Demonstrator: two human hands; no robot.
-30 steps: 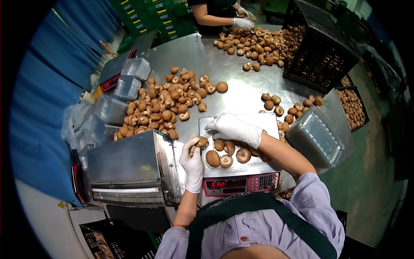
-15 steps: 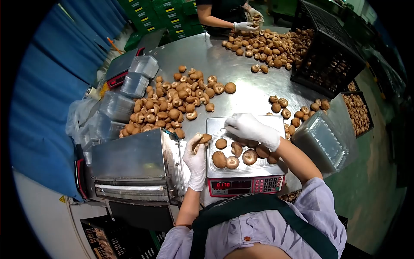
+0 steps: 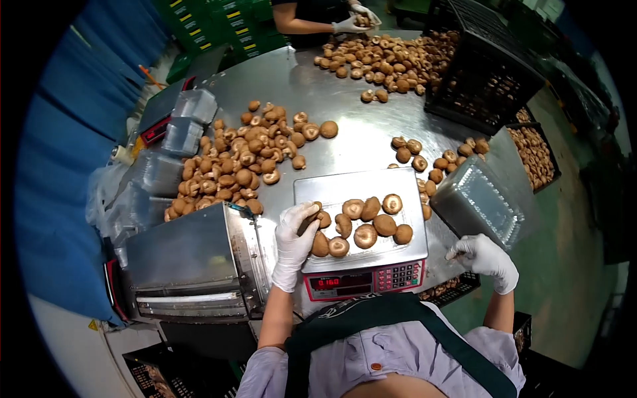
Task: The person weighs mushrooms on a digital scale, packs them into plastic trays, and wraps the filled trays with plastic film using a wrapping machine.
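A digital scale (image 3: pixel 361 256) with a metal pan and a red-framed keypad panel stands before me, its display reading 0160. Several brown mushrooms (image 3: pixel 365 235) lie on the pan, some cap up, some gills up. My left hand (image 3: pixel 292 247), in a white glove, is at the pan's left edge, thumb and fingers closed around a mushroom (image 3: pixel 309 221) that they partly hide. To the right of the scale, over the table edge, my gloved right hand (image 3: pixel 490 263) is closed in a pinch; a small dark bit shows at its fingertips, too small to name.
A large mushroom pile (image 3: pixel 245 152) lies beyond the scale to the left, near stacked clear trays (image 3: pixel 159 171). More clear trays (image 3: pixel 478 202) stand right. A metal machine (image 3: pixel 186 255) is at my left. Across the table, another person's gloved hands (image 3: pixel 358 21) work by a tipped black crate (image 3: pixel 484 73).
My right hand has moved from above the pan to the right, past the scale. My left hand has shifted over the pan's left edge. The display went from 0170 to 0160.
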